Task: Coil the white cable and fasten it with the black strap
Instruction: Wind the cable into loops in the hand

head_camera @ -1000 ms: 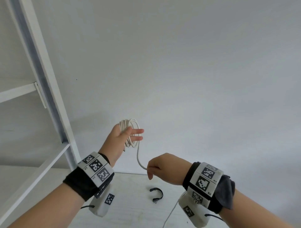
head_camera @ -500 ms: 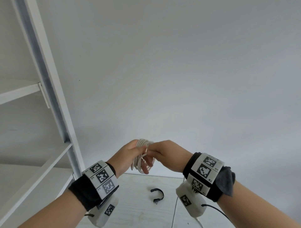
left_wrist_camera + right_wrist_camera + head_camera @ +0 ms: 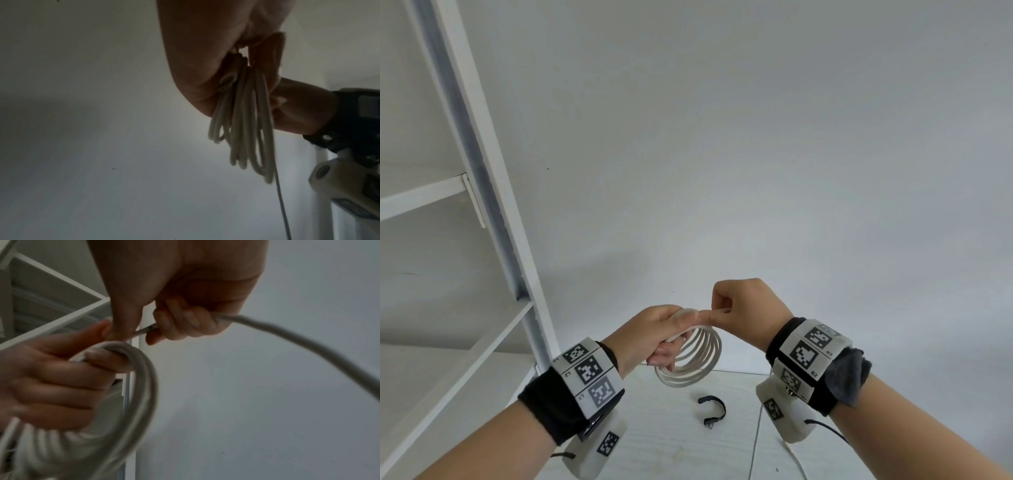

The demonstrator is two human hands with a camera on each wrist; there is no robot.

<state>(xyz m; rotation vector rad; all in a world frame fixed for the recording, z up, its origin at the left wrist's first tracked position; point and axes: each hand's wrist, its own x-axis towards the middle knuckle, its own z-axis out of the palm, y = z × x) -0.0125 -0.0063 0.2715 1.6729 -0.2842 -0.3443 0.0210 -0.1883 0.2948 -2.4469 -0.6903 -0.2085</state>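
Note:
The white cable [image 3: 698, 359] hangs as a coil of several loops from my left hand [image 3: 666, 337], whose fingers curl round the top of the coil above the table. My right hand [image 3: 726, 308] is just to the right and slightly higher, touching the left thumb and pinching the cable's free run. In the right wrist view the right hand [image 3: 164, 324] grips the cable [image 3: 308, 344], which arcs away to the right, beside the coil [image 3: 141, 378]. In the left wrist view the coil [image 3: 246, 121] dangles from the left hand. The black strap [image 3: 712, 409] lies curled on the table below.
A white shelf unit [image 3: 493, 212] with slanted post and boards stands at the left, close to my left forearm. The white table [image 3: 674, 445] lies below, with the cable's loose tail [image 3: 756, 442] running along it. A plain white wall fills the background.
My right hand rose from below with the cable to meet the left hand, adding a loop. My left hand sank, and its straight fingers curled round the coil.

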